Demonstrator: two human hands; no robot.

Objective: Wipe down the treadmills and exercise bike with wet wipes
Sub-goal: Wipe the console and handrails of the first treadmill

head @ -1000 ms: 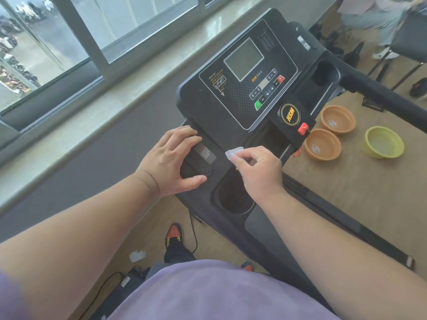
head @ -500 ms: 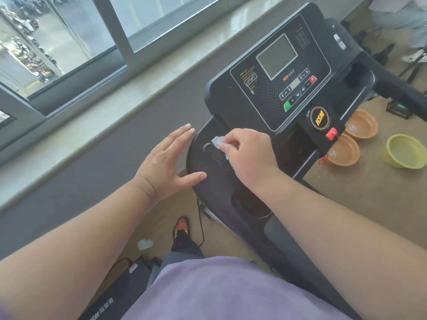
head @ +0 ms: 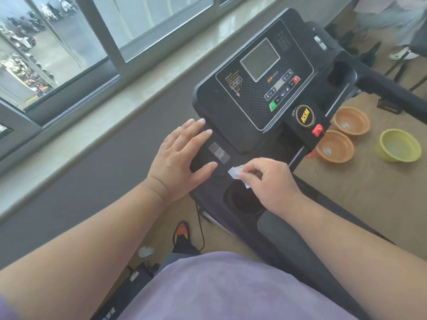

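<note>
A small gym room is showing itself here: a black treadmill (head: 265, 107) with a display console is standing by a long window (head: 69, 42) over a street, and plastic basins (head: 351, 121) are sitting on the wood-look floor (head: 369, 204).

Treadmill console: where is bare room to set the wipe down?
Free: the cup holder below the right hand holding the wet wipe; the ledge beneath the display panel. Crowded: the left grip under the left hand.
</note>
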